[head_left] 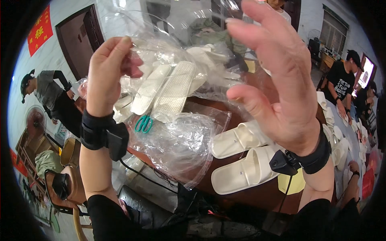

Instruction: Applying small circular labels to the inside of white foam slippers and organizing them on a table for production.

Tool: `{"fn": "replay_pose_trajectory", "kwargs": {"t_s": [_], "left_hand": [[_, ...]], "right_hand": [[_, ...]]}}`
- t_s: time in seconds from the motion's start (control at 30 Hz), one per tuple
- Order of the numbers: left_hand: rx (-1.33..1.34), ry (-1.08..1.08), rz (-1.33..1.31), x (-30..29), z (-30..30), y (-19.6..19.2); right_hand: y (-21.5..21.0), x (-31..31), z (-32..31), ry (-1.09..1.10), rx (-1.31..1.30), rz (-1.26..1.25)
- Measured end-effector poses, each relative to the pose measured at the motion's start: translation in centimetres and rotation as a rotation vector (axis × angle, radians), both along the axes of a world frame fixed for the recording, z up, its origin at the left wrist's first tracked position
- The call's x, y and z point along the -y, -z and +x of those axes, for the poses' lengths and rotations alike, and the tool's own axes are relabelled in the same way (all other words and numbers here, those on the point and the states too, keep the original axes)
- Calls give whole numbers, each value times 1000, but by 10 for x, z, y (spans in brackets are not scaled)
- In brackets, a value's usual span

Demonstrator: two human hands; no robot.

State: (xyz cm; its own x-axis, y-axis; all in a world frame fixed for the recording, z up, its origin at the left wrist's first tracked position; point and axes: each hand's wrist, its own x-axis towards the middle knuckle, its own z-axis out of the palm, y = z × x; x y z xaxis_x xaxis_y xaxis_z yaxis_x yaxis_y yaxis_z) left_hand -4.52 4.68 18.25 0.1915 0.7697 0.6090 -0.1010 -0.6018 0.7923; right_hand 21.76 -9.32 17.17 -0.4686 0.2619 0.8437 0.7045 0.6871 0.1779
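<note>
My left hand [106,76] is raised and pinches the edge of a clear plastic bag [161,44]. The bag spreads upward and across between my hands. My right hand [283,76] is up on the other side with fingers apart, holding nothing that I can see. Through or below the film lie cream slippers [173,90], soles up; whether they are inside the bag I cannot tell. Nearer me, flat clear bags [173,140] lie in a heap, with green scissor handles [144,124] beside them. Under my right hand rests a pair of cream slippers [245,170], upright side by side.
The brown table [205,193] carries a yellow paper piece [291,182] near my right wrist. More slippers [337,144] line a table at right, where people [341,76] stand. Another person [48,92] bends at left, near a fan [35,120] and chairs.
</note>
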Motion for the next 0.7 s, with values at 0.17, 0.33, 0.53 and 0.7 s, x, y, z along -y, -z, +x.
{"fn": "replay_pose_trajectory", "kwargs": {"t_s": [0.17, 0.33, 0.53, 0.7], "left_hand": [[-31, 161, -268, -17, -38, 23], [326, 256, -698, -31, -78, 57], [311, 391, -752, -33, -106, 97], [181, 229, -652, -42, -113, 124]], "right_hand": [[8, -10, -32, 145, 126, -86], [42, -45, -55, 265, 208, -210], [79, -97, -52, 53, 75, -588], [67, -111, -31, -30, -196, -622]]}}
